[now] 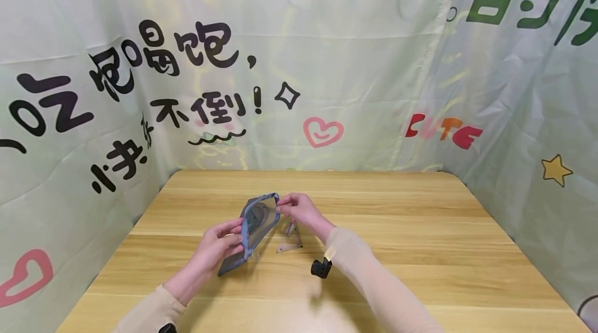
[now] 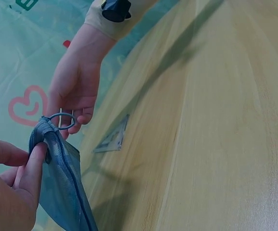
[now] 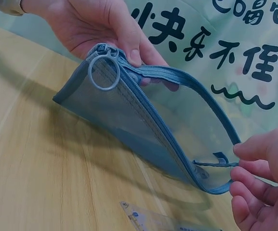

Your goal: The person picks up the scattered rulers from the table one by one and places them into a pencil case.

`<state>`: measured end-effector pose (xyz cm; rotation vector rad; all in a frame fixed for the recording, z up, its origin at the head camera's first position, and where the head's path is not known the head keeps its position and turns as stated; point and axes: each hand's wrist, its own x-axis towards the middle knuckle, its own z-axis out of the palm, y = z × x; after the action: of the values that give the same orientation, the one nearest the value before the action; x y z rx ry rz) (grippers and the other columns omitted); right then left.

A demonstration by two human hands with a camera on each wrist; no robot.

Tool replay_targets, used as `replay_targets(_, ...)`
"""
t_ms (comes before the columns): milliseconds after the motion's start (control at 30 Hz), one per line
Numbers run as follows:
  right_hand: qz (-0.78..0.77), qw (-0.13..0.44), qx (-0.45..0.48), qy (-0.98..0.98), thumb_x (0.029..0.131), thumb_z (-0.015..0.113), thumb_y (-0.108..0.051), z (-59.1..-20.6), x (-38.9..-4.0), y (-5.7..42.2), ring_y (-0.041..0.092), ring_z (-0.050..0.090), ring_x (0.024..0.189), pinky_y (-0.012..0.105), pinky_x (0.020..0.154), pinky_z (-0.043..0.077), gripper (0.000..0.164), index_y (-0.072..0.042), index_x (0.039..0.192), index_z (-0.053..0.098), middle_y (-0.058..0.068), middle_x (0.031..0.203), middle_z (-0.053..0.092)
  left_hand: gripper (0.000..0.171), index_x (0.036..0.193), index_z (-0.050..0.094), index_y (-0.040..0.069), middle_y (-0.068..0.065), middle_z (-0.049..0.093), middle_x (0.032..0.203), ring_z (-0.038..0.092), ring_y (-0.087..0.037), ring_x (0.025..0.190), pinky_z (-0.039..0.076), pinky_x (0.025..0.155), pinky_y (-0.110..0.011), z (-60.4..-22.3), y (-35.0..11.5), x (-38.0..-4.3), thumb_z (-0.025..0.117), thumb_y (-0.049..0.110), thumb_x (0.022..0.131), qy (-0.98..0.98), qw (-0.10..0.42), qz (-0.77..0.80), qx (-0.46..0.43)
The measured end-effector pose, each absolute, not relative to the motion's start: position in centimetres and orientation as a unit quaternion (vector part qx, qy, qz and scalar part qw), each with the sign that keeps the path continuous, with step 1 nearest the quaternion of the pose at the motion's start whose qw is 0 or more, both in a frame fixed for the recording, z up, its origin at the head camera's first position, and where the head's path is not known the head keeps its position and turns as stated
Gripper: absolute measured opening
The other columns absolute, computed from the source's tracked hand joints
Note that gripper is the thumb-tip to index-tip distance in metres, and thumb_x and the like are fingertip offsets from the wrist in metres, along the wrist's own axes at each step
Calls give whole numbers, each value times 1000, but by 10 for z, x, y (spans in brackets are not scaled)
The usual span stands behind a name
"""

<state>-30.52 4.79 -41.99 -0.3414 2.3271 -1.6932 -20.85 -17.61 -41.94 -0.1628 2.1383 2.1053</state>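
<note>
A blue-grey zip pouch (image 1: 246,237) with see-through mesh sides is tilted over the table between both hands, its mouth spread apart. My left hand (image 1: 215,242) grips its near end, the thumb pressed by the zip in the right wrist view. From the zip pull there hangs a ring (image 3: 91,79). At the far end, the thumb and fingers of my right hand (image 3: 266,178) pinch the pouch's rim. Through the mesh some dark shapes show inside. A clear set square (image 2: 112,142) lies flat on the table below my right hand.
The wood-grain table (image 1: 420,250) has rounded far corners. Printed cloth (image 1: 364,78) hangs behind it and along both sides. A small black camera (image 1: 321,268) is strapped at my right wrist, close over the tabletop.
</note>
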Motion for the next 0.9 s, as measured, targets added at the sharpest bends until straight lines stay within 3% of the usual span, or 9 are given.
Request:
replay_targets(233,-568,109,-141,803,92,65,-16,-423,-303,53,32,61,93,37,74,55,25,-1,112,66,10,99,66,53,142,45,-8,-12,56,117,63,-9,88,59,75,-19,-420,-176,-208,56,-5,90,712,70,697,-53)
replay_targets(367,-562,100,-154,807,93,65,-16,-424,-304,54,25,60,90,42,78,55,25,-1,113,67,12,101,67,52,142,45,-8,-12,55,117,63,-10,88,59,75,-19,-420,-176,-208,56,-5,91,713,70,696,-53)
replay_targets(533,-552,91,-161,813,93,64,-16,-426,-306,58,13,57,87,35,79,55,27,0,115,66,13,103,67,52,142,46,-8,-12,55,116,62,-9,89,59,75,-18,-419,-176,-209,55,-5,91,713,67,695,-54)
replay_targets(900,-542,98,-190,813,90,64,-8,-430,-309,66,13,59,88,30,84,54,32,2,121,63,16,107,67,53,142,45,-9,-11,56,115,62,-8,89,59,75,-18,-417,-175,-209,54,-6,90,711,66,698,-52)
